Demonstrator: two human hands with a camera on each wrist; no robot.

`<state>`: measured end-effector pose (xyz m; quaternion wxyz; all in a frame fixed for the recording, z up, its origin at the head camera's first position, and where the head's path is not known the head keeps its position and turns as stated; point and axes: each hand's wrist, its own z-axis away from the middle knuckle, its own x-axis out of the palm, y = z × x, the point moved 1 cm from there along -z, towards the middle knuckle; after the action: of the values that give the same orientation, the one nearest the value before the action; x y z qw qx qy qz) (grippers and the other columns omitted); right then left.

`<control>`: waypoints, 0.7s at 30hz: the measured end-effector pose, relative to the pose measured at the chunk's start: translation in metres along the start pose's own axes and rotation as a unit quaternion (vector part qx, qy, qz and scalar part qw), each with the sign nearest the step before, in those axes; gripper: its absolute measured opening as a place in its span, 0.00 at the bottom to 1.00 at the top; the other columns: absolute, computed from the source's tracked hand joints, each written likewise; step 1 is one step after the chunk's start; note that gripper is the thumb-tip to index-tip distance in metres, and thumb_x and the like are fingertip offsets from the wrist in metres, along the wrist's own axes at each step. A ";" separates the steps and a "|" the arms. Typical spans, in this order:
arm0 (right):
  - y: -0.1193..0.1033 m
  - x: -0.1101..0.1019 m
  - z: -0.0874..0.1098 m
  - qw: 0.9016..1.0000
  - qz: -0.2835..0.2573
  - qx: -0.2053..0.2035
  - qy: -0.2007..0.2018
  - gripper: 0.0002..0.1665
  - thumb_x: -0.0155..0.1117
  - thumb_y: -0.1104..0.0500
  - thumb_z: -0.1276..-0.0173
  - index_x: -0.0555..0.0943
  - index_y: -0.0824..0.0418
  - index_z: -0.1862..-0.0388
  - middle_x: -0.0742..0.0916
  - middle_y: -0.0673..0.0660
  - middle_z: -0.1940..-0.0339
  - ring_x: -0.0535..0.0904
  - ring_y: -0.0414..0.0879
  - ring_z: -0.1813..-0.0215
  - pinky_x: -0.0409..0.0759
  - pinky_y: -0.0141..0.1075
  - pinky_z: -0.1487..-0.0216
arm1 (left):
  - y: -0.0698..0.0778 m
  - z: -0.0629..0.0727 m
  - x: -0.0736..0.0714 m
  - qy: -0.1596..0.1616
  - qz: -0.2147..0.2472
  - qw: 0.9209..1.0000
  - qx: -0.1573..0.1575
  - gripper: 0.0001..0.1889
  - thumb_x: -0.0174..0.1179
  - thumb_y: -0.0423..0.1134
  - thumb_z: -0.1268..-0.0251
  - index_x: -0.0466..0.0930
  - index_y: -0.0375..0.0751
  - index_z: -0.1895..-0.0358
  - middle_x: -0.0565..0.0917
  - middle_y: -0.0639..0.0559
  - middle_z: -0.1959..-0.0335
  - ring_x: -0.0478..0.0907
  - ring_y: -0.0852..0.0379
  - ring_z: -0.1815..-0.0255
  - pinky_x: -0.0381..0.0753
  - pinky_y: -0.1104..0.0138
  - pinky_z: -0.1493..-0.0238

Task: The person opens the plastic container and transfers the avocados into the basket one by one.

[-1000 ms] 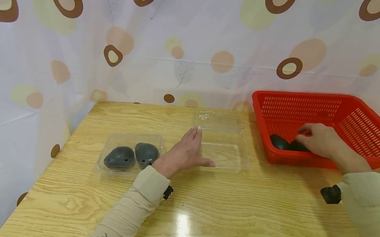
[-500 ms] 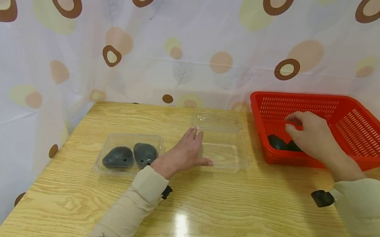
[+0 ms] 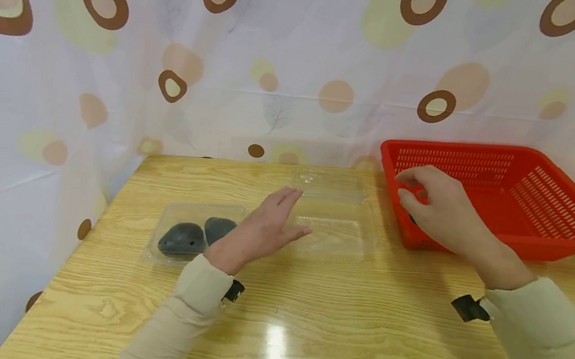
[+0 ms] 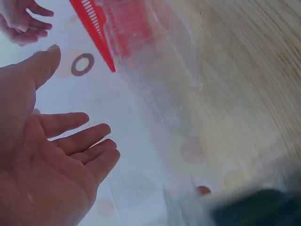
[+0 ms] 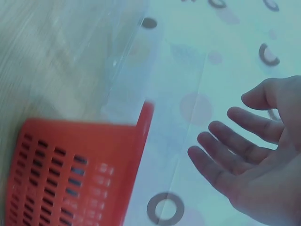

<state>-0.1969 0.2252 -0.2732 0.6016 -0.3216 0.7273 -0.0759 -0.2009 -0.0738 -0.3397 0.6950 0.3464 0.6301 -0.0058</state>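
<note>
Neither hand held anything, fingers relaxed: left hand (image 3: 262,227) beside the open clear tray (image 3: 334,236), right hand (image 3: 440,207) at the red basket (image 3: 522,151) edge. Dark lumps (image 3: 181,238) sat in the other tray (image 3: 176,211), prob knockable if the left hand swung back

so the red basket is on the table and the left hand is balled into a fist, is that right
The fist is wrong: the left wrist view shows the left hand open, with its fingers extended. The red basket is on the table.
</note>
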 end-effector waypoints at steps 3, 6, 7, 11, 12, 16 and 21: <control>-0.010 0.006 0.001 1.000 -0.006 -0.019 0.002 0.15 0.58 0.61 0.27 0.79 0.64 0.44 0.83 0.61 0.46 0.77 0.56 0.47 0.78 0.54 0.45 | -0.006 0.010 -0.007 0.019 -0.002 1.000 0.009 0.41 0.57 0.54 0.28 0.49 0.41 0.20 0.55 0.41 0.21 0.51 0.45 0.19 0.63 0.51 0.24; -0.015 0.013 0.001 0.999 -0.009 -0.035 0.002 0.14 0.58 0.62 0.27 0.80 0.63 0.45 0.84 0.59 0.48 0.78 0.54 0.48 0.79 0.51 0.47 | -0.013 0.019 -0.012 0.031 -0.007 0.999 0.007 0.42 0.59 0.53 0.29 0.50 0.42 0.20 0.56 0.41 0.21 0.53 0.45 0.20 0.64 0.51 0.25; -0.017 0.016 0.001 0.999 -0.010 -0.042 0.001 0.14 0.58 0.63 0.28 0.80 0.64 0.45 0.84 0.59 0.47 0.78 0.55 0.48 0.79 0.51 0.47 | -0.015 0.021 -0.014 0.035 -0.009 0.999 0.006 0.42 0.59 0.53 0.30 0.50 0.41 0.20 0.56 0.41 0.22 0.54 0.45 0.20 0.64 0.51 0.25; -0.021 0.027 0.000 0.998 -0.027 -0.051 -0.015 0.15 0.58 0.62 0.27 0.79 0.65 0.44 0.83 0.61 0.46 0.79 0.55 0.49 0.80 0.53 0.46 | -0.023 0.031 -0.022 0.043 -0.014 0.999 -0.001 0.43 0.61 0.53 0.31 0.50 0.42 0.21 0.57 0.41 0.22 0.54 0.44 0.21 0.64 0.49 0.25; -0.023 0.030 0.000 0.998 -0.031 -0.052 -0.020 0.16 0.58 0.63 0.27 0.79 0.65 0.43 0.83 0.61 0.47 0.79 0.55 0.49 0.80 0.53 0.46 | -0.025 0.032 -0.024 0.044 -0.014 0.999 -0.004 0.43 0.61 0.53 0.31 0.50 0.42 0.21 0.56 0.41 0.22 0.54 0.43 0.20 0.64 0.49 0.25; -0.030 0.044 -0.003 0.997 -0.054 -0.049 -0.038 0.16 0.58 0.62 0.27 0.79 0.65 0.43 0.84 0.61 0.47 0.80 0.55 0.49 0.82 0.53 0.46 | -0.032 0.040 -0.030 0.041 -0.017 0.999 -0.023 0.44 0.62 0.54 0.32 0.50 0.43 0.20 0.55 0.42 0.21 0.52 0.43 0.20 0.61 0.48 0.24; -0.040 0.065 -0.006 0.994 -0.070 -0.072 -0.044 0.15 0.59 0.65 0.28 0.79 0.65 0.44 0.85 0.60 0.50 0.81 0.53 0.50 0.83 0.51 0.48 | -0.043 0.052 -0.034 0.047 -0.018 0.998 -0.042 0.44 0.62 0.54 0.32 0.52 0.41 0.21 0.56 0.41 0.22 0.53 0.41 0.20 0.61 0.46 0.25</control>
<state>-0.1920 0.1557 -0.3049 0.6017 -0.4172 0.6792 -0.0508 -0.1819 -0.1467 -0.3316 0.6785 0.3058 0.6675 0.0242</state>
